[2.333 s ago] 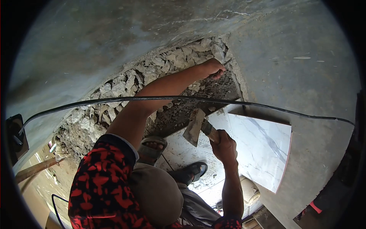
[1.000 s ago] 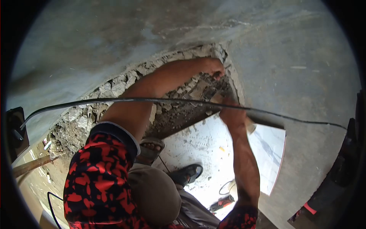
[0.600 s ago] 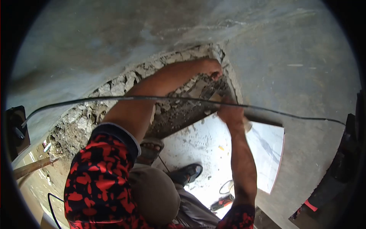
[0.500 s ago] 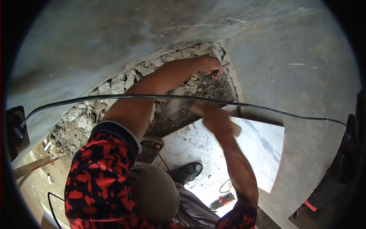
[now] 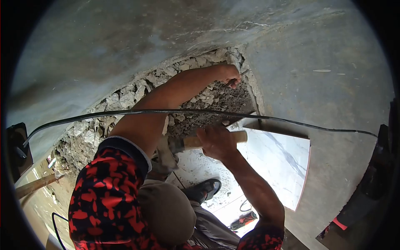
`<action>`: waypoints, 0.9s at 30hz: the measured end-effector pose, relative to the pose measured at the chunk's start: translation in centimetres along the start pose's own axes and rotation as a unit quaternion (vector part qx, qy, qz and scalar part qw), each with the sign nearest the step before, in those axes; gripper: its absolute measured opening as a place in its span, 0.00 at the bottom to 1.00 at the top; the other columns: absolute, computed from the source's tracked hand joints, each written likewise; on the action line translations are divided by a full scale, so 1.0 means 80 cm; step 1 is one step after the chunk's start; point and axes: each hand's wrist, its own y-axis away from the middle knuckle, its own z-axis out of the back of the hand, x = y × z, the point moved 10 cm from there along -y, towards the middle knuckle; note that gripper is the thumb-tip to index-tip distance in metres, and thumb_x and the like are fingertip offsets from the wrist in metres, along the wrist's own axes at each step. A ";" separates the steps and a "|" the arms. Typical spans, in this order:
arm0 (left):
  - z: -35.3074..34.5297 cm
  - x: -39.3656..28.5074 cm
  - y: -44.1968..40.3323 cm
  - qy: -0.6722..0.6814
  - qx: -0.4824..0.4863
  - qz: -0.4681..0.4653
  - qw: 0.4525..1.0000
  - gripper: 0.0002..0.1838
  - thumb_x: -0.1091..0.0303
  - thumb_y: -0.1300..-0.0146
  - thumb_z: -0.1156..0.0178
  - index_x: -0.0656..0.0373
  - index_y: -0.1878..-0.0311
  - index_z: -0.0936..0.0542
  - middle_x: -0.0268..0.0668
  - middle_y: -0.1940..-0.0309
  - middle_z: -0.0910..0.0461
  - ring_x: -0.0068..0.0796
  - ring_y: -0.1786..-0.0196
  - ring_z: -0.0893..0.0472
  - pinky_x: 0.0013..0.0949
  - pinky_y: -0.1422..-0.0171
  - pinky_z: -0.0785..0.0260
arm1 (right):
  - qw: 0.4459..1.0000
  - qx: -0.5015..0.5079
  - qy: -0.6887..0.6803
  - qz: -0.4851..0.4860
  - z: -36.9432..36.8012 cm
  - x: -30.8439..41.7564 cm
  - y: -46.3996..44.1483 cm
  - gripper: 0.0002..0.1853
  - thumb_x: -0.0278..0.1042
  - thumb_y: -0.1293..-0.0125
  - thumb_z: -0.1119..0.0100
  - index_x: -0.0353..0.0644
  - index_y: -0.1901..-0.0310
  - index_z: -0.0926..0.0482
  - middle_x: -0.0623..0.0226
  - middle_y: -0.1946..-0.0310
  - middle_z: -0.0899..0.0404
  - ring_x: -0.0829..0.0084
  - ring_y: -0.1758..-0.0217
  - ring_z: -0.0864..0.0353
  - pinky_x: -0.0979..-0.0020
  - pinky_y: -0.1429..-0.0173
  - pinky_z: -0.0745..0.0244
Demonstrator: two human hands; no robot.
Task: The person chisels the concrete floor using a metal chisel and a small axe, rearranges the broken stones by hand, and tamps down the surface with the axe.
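Note:
My right hand (image 5: 217,142) is closed around the wooden handle of a hammer (image 5: 192,143). The hammer's head hangs to the left, over the dirt edge near my foot. Up by the corner of the broken wall, my left hand (image 5: 230,75) is a closed fist around a thin chisel (image 5: 244,73). Only a short end of that chisel shows, against the chipped edge (image 5: 253,83); the rest is hidden by the fingers. Beneath the left forearm lies broken concrete and dark rubble (image 5: 225,98).
A black cable (image 5: 200,111) crosses the view in front of my arms. White marbled tile (image 5: 279,156) lies at right, by a sandalled foot (image 5: 210,188). A wooden handle (image 5: 37,186) sticks out at left. Grey plastered wall (image 5: 316,83) stands beside the rubble.
My right hand has swung the hammer down and left, away from the left hand; its blurred head is now clearer and lower. My left hand has barely moved.

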 end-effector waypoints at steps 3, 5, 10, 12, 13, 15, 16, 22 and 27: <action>-0.013 0.002 0.007 -0.018 -0.005 0.000 1.000 0.12 0.66 0.28 0.50 0.67 0.58 0.25 0.36 0.74 0.25 0.30 0.72 0.19 0.34 0.63 0.26 | 0.975 0.070 -0.015 -0.211 -0.050 -0.169 0.020 0.13 0.38 0.47 0.44 0.42 0.61 0.21 0.54 0.70 0.18 0.51 0.71 0.18 0.57 0.65 0.23; -0.006 -0.011 0.007 -0.019 0.011 -0.016 1.000 0.13 0.65 0.27 0.51 0.68 0.59 0.25 0.37 0.74 0.25 0.31 0.73 0.19 0.34 0.64 0.26 | 0.941 0.056 0.000 -0.334 -0.017 -0.194 0.025 0.13 0.38 0.39 0.48 0.41 0.58 0.21 0.56 0.68 0.17 0.54 0.66 0.15 0.56 0.64 0.21; -0.008 0.009 -0.017 0.024 -0.008 -0.011 1.000 0.12 0.65 0.28 0.50 0.67 0.61 0.24 0.37 0.75 0.24 0.32 0.73 0.19 0.34 0.66 0.27 | 0.994 0.027 -0.046 -0.091 -0.028 -0.033 0.011 0.14 0.31 0.47 0.46 0.45 0.56 0.26 0.58 0.64 0.20 0.54 0.60 0.18 0.53 0.57 0.23; -0.004 0.006 -0.013 0.027 -0.015 -0.011 0.999 0.11 0.68 0.30 0.48 0.68 0.61 0.23 0.39 0.73 0.22 0.35 0.71 0.17 0.42 0.61 0.21 | 0.995 0.030 0.066 -0.062 -0.047 -0.056 0.008 0.14 0.34 0.41 0.49 0.43 0.53 0.24 0.55 0.63 0.18 0.57 0.61 0.16 0.58 0.58 0.21; -0.005 0.005 -0.010 0.026 -0.015 -0.008 1.000 0.11 0.68 0.30 0.48 0.68 0.61 0.23 0.39 0.73 0.22 0.35 0.71 0.17 0.42 0.61 0.21 | 0.979 0.103 0.030 -0.173 -0.061 -0.132 0.015 0.16 0.35 0.42 0.48 0.44 0.52 0.24 0.55 0.62 0.18 0.54 0.61 0.16 0.55 0.58 0.22; -0.005 -0.005 0.001 -0.020 -0.039 -0.006 0.999 0.13 0.65 0.28 0.50 0.66 0.62 0.24 0.35 0.76 0.24 0.32 0.77 0.21 0.34 0.67 0.27 | 0.944 0.175 -0.005 -0.279 -0.069 -0.185 0.035 0.18 0.35 0.44 0.47 0.45 0.51 0.23 0.55 0.60 0.17 0.51 0.60 0.16 0.52 0.58 0.22; 0.005 -0.021 0.009 -0.025 -0.045 -0.012 0.999 0.13 0.65 0.28 0.50 0.66 0.62 0.24 0.35 0.76 0.24 0.32 0.77 0.21 0.34 0.67 0.27 | 0.940 0.135 0.017 -0.314 -0.052 -0.188 0.033 0.18 0.37 0.42 0.48 0.42 0.51 0.24 0.54 0.59 0.17 0.54 0.60 0.16 0.54 0.56 0.22; -0.008 0.006 -0.012 0.055 -0.005 -0.012 0.998 0.13 0.66 0.28 0.50 0.67 0.63 0.24 0.38 0.75 0.24 0.32 0.74 0.20 0.40 0.62 0.22 | 0.997 0.055 -0.037 -0.033 -0.012 -0.007 0.005 0.10 0.32 0.46 0.46 0.41 0.62 0.22 0.53 0.63 0.20 0.56 0.54 0.18 0.53 0.54 0.21; -0.027 -0.012 -0.011 0.042 -0.015 -0.027 0.999 0.11 0.70 0.31 0.50 0.68 0.65 0.24 0.41 0.73 0.22 0.37 0.71 0.18 0.41 0.56 0.22 | 0.916 0.063 -0.048 -0.394 0.003 -0.204 0.034 0.16 0.40 0.45 0.39 0.42 0.57 0.20 0.52 0.68 0.16 0.54 0.61 0.15 0.55 0.55 0.21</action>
